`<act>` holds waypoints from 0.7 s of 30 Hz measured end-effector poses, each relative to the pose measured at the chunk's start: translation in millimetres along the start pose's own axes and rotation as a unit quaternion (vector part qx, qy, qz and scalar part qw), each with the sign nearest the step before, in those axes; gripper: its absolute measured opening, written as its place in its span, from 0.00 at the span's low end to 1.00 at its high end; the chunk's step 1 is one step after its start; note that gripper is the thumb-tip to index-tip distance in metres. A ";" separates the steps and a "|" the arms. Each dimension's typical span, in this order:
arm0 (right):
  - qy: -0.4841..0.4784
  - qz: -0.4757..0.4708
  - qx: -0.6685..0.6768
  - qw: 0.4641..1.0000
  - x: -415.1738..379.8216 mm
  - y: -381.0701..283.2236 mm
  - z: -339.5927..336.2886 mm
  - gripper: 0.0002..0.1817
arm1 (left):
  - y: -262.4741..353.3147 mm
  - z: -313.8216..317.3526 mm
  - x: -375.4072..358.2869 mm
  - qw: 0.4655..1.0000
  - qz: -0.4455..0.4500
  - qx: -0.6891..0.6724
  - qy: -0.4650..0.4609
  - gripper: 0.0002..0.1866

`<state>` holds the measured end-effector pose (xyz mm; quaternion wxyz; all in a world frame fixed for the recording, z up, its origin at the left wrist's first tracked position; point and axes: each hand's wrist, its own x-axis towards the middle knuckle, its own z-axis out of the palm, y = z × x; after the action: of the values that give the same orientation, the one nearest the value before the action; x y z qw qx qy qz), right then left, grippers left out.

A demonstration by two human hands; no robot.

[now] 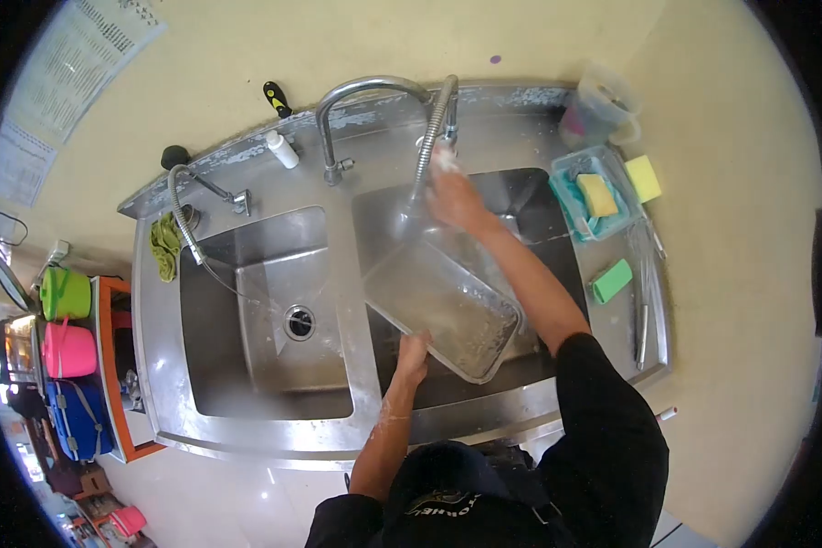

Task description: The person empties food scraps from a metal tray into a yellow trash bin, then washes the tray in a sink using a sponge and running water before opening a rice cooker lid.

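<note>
A rectangular metal tray (452, 320) lies tilted in the right sink basin (557, 274), wet inside. My left hand (414, 354) is closed on the tray's near edge. Up at the faucet base, beside the metal spring hose (435, 123), is my right hand (455, 194); its fingers are blurred and foamy, and whether they hold anything cannot be made out. Water sprays from the hose end, left of my right hand, toward the tray.
The left basin (247, 384) has a drain and a second spray hose (181, 205). On the right stand a plastic box (571, 178) with a yellow sponge (596, 195), a green sponge (612, 280) and a pitcher (598, 105). A white bottle (281, 149) is behind.
</note>
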<state>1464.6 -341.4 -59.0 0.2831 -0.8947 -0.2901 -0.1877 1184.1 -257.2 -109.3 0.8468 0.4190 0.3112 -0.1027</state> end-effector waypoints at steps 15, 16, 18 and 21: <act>-0.220 0.328 0.246 0.885 -116.2 -11.9 -6.3 0.47 | 96.2 -6.5 -16.4 0.864 0.126 0.475 0.106 0.20; -0.252 0.387 0.448 0.765 -157.3 -1.0 -5.6 0.38 | 99.0 -11.5 -7.5 0.805 0.123 0.571 0.102 0.22; -0.249 0.498 0.541 0.630 -203.1 -16.8 -30.2 0.29 | 102.3 -9.9 6.4 0.726 0.270 0.617 0.138 0.27; -0.146 0.538 0.453 0.695 -220.6 -52.8 -57.8 0.25 | 149.2 75.8 3.1 0.580 0.620 0.491 0.197 0.29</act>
<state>1253.7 -432.6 -104.0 0.6612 -0.6773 0.1533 0.2837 1284.9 -221.9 19.7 0.2879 0.8715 0.0367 0.3953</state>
